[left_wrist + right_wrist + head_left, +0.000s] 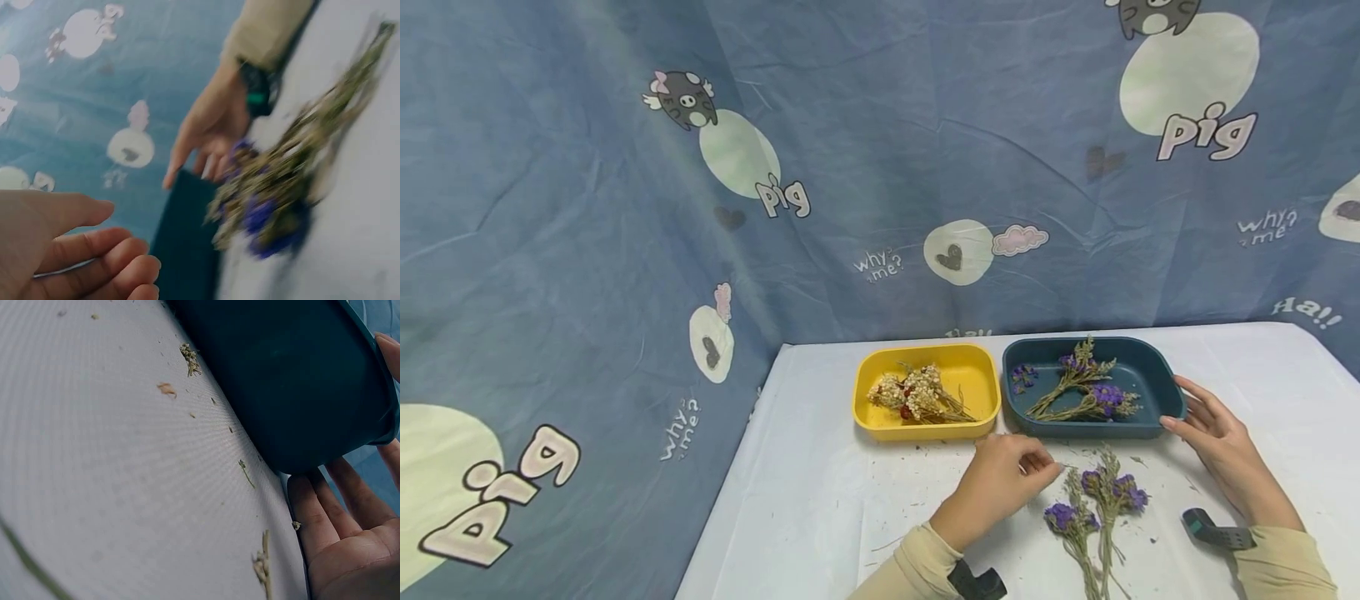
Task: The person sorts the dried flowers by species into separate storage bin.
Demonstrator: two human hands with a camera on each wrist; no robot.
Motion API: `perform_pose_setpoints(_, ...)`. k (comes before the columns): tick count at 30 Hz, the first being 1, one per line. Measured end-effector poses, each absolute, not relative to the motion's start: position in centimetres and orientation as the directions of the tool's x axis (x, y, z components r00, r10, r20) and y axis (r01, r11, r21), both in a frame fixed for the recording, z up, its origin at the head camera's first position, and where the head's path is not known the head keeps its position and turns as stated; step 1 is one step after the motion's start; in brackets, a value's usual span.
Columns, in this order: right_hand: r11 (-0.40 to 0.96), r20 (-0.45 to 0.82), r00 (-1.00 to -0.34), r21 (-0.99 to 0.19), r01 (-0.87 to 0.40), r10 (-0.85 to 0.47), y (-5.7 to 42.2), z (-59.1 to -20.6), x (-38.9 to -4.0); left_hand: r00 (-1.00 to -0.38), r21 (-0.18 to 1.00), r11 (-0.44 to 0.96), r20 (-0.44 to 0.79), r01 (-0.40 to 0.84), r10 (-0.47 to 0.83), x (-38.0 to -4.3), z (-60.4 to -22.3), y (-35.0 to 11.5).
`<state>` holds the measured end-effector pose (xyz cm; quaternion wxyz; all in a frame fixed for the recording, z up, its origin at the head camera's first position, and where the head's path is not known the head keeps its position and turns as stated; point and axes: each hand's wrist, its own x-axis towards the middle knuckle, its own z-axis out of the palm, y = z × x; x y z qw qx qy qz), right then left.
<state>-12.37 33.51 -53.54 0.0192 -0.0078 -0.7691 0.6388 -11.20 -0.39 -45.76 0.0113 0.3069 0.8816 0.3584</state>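
Note:
A dark teal tray (1090, 430) with dried purple flowers (1105, 398) inside stands at the back right. My right hand (1225, 446) holds its right end, thumb on the near corner of the rim and fingers round the side. In the right wrist view, the fingers (362, 494) touch the tray's corner (300, 425). My left hand (1000, 479) hovers in front of the trays, loosely curled with nothing in it. Two sprigs of purple dried flowers (1063, 518) lie on the table just right of it, blurred in the left wrist view.
A yellow tray (925, 433) with cream and red dried flowers (917, 392) stands left of the teal one. Bits of stem and leaf litter the white table (805, 500). A blue printed cloth (865, 125) hangs behind and at the left.

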Motion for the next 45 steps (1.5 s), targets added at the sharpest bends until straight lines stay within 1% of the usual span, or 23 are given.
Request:
perform_pose_setpoints(5, 0.170, 0.022, -0.999, -0.985, -0.016, 0.035, 33.6, -53.5, -12.3, -0.805, 0.617, 0.589, 0.130, 0.522, 0.578, -8.7, -47.1, -0.3)
perform_pose_setpoints(8, 0.157, 0.023, -0.999, -0.987, -0.018, 0.034, 33.6, -53.6, -12.4, -0.803, 0.581, 0.632, 0.066, 0.513, 0.592, -7.4, -47.8, -0.1)
perform_pose_setpoints(12, 0.161, 0.012, -0.999, -0.987, -0.006, 0.037, 33.5, -53.6, -12.3, -0.802, 0.533, 0.689, -0.031, 0.492, 0.597, -6.4, -48.5, 0.3)
perform_pose_setpoints(15, 0.167, 0.007, -0.999, -0.986, -0.001, 0.037, 33.5, -53.6, -12.3, -0.811, 0.507, 0.720, -0.066, 0.474, 0.581, -6.1, -48.9, 0.6)
perform_pose_setpoints(27, 0.178, 0.028, -0.999, -0.984, -0.023, 0.028, 33.6, -53.6, -12.3, -0.825, 0.416, 0.748, 0.006, 0.516, 0.565, -5.8, -50.3, 1.2)
perform_pose_setpoints(32, 0.196, 0.040, -0.999, -0.980, -0.035, 0.024, 33.6, -53.7, -12.2, -0.831, 0.444, 0.752, -0.028, 0.487, 0.555, -6.1, -50.1, 1.2)
perform_pose_setpoints(36, 0.213, 0.048, -0.998, -0.976, -0.040, 0.030, 33.5, -53.7, -12.2, -0.822, 0.483, 0.735, -0.053, 0.477, 0.568, -6.4, -50.0, 1.0)
perform_pose_setpoints(39, 0.199, 0.059, -0.998, -0.979, -0.052, 0.029, 33.6, -53.8, -12.3, -0.815, 0.500, 0.721, -0.050, 0.480, 0.577, -6.5, -50.0, 1.0)
perform_pose_setpoints(45, 0.155, 0.076, -0.997, -0.985, -0.073, 0.012, 33.7, -53.8, -12.4, -0.823, 0.533, 0.713, -0.053, 0.456, 0.566, -7.2, -49.7, 0.7)
